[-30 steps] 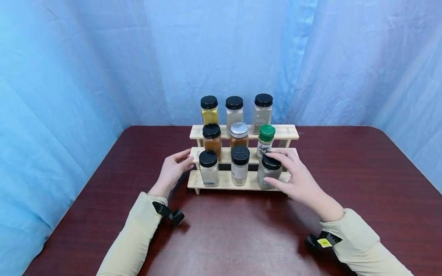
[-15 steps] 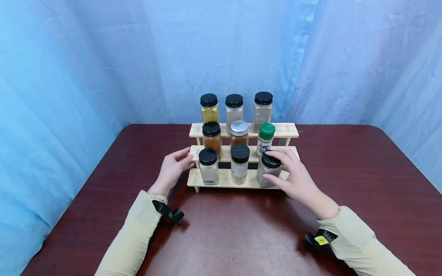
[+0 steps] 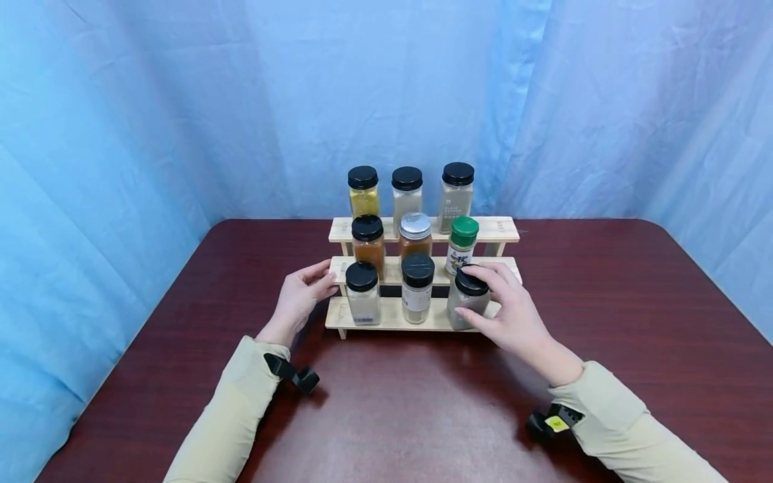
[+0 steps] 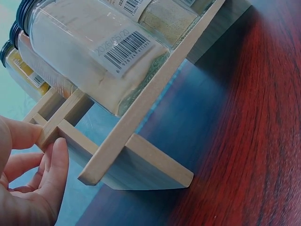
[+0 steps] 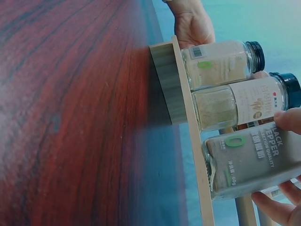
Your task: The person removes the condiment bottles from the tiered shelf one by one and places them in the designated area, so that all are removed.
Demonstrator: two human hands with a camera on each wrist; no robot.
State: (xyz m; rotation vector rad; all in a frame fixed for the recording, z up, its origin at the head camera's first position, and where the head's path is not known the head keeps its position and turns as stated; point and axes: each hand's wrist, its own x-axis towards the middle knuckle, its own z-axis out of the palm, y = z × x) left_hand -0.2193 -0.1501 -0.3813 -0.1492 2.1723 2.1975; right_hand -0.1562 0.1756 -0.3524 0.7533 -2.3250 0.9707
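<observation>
A three-tier wooden spice rack stands on the table with jars on every shelf. At its left end my left hand pinches the middle shelf's end between thumb and fingers, as the left wrist view shows. My right hand holds a square black pepper jar at the right of the front shelf, thumb on one side and fingers on the other. That jar's base appears to rest on the shelf. Beside it are a round black-capped shaker jar and a square jar of pale powder.
The middle shelf bears a black-lidded orange-brown jar, a silver-lidded jar and a green-capped jar. Behind them stand a yellow jar and two greyish jars. Blue curtains surround the dark red table.
The right wrist and forearm have drawn slightly to the left. Both hands keep their hold, and the jars keep their places on the rack; the head view shifts a little.
</observation>
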